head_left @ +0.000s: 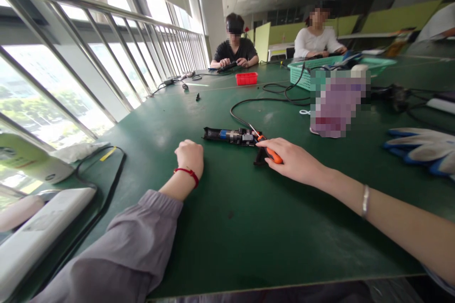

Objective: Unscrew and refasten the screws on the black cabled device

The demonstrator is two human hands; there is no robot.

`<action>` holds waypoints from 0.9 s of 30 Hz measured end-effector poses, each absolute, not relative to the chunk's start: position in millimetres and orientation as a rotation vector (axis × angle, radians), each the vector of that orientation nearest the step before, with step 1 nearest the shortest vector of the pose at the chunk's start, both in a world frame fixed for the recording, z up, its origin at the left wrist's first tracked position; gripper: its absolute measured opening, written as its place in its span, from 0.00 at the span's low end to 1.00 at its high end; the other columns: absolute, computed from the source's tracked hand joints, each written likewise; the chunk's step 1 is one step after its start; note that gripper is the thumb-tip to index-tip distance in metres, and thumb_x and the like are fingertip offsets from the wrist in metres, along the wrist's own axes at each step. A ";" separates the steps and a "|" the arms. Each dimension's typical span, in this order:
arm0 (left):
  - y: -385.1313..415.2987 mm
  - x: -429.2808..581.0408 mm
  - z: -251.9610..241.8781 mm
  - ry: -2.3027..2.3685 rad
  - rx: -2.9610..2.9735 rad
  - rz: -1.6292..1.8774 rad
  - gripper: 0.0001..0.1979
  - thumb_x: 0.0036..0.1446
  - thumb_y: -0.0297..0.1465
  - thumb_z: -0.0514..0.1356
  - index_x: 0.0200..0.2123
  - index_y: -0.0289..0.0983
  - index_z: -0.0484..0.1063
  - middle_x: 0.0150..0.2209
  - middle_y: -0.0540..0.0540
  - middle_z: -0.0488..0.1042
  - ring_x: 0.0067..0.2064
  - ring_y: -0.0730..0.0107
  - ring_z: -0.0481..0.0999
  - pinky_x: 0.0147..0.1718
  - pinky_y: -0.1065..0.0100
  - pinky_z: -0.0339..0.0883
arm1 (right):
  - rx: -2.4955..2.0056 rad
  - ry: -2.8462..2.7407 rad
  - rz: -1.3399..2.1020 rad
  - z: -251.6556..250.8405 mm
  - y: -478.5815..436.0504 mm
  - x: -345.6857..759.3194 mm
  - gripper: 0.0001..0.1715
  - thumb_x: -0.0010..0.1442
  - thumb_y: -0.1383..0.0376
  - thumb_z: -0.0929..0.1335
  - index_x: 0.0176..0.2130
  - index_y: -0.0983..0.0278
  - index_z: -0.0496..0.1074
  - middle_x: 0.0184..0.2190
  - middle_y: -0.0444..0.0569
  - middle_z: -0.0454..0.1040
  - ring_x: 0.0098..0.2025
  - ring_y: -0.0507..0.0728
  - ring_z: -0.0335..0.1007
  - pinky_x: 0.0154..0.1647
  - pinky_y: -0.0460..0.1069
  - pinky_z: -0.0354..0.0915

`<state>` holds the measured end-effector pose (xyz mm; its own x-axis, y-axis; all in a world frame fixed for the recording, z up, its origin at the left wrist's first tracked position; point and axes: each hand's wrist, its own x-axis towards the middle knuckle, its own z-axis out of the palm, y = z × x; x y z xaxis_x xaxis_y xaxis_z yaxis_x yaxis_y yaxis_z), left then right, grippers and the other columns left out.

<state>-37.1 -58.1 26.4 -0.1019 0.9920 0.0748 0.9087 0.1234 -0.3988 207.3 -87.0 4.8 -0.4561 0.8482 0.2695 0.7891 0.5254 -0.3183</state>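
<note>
A screwdriver (274,155) with an orange and black handle is held between the thumb and fingers of my right hand (293,157). Its metal shaft points up and to the left across a corded black power tool (227,136), which lies on its side on the table. Inner parts of the tool show, with a blue band and metal pieces along its body. To the left of the tool, my left hand (190,157) rests on the tabletop, curled into a fist and apart from the tool. Its fingertips are turned under, so anything inside them is hidden.
A red tray (246,79) and a green basket (300,75) stand farther back on the green table (227,227). Gloves (423,147) lie right; a power strip (46,236) and bottle (30,158) are left. Other people sit across, one person (234,49) handling a dark tool.
</note>
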 end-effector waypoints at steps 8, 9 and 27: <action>-86.7 7.7 13.0 -1.366 -2.457 0.124 0.13 0.57 0.17 0.51 0.39 0.27 0.74 0.39 0.36 0.72 0.43 0.59 0.72 0.35 0.65 0.69 | -1.317 -2.368 0.170 3.8 -86.0 205.9 0.25 0.57 0.65 0.63 0.54 0.65 0.66 0.50 0.55 0.71 0.49 0.60 0.69 0.49 0.56 0.68; -82.7 3.4 11.5 -1.297 -2.499 0.069 0.12 0.58 0.19 0.51 0.40 0.28 0.74 0.39 0.37 0.72 0.43 0.60 0.72 0.36 0.66 0.69 | -1.313 -2.368 0.164 3.7 -85.9 205.9 0.25 0.57 0.65 0.63 0.54 0.65 0.66 0.50 0.55 0.71 0.49 0.60 0.69 0.49 0.56 0.68; -49.7 -23.5 -4.6 -1.456 -2.591 -1.219 0.10 0.60 0.29 0.53 0.37 0.37 0.74 0.37 0.47 0.74 0.36 0.70 0.73 0.37 0.69 0.68 | -1.226 -2.405 0.201 5.5 -90.6 203.4 0.21 0.59 0.65 0.62 0.52 0.66 0.67 0.49 0.56 0.71 0.50 0.59 0.68 0.51 0.55 0.66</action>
<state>-23.5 -49.7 -4.6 0.3020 0.7571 0.5794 0.7032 -0.5873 0.4008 203.4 -90.6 5.5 -0.5160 0.7987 0.3096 0.7361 0.5983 -0.3166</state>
